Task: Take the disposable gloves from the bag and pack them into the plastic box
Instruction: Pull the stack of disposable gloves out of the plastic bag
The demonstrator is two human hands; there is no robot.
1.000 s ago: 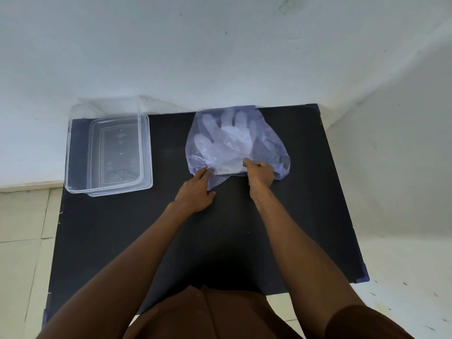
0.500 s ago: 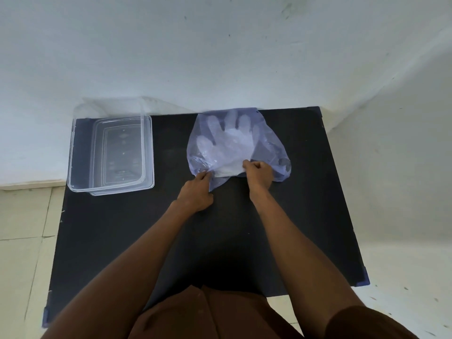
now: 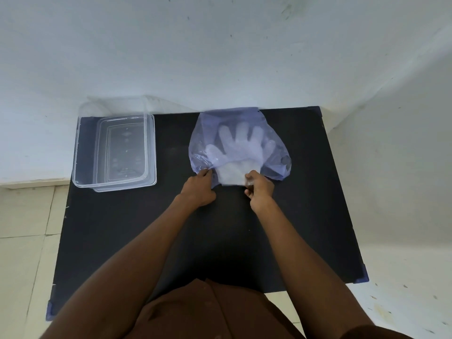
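A translucent bluish plastic bag (image 3: 274,152) lies at the far middle of the black table (image 3: 220,241). Inside it a stack of clear disposable gloves (image 3: 241,145) shows through, fingers pointing away from me. The cuffs of the gloves stick out of the bag's near opening. My left hand (image 3: 199,189) pinches the bag's near edge on the left. My right hand (image 3: 259,188) is closed on the glove cuffs at the opening. An empty clear plastic box (image 3: 151,152) stands at the table's far left.
A clear lid (image 3: 110,106) leans against the white wall behind the box. The wall runs along the table's far edge and right side. Tiled floor lies to the left of the table.
My right hand has drawn the glove cuffs a little out of the bag toward me. My left hand stays on the bag's edge.
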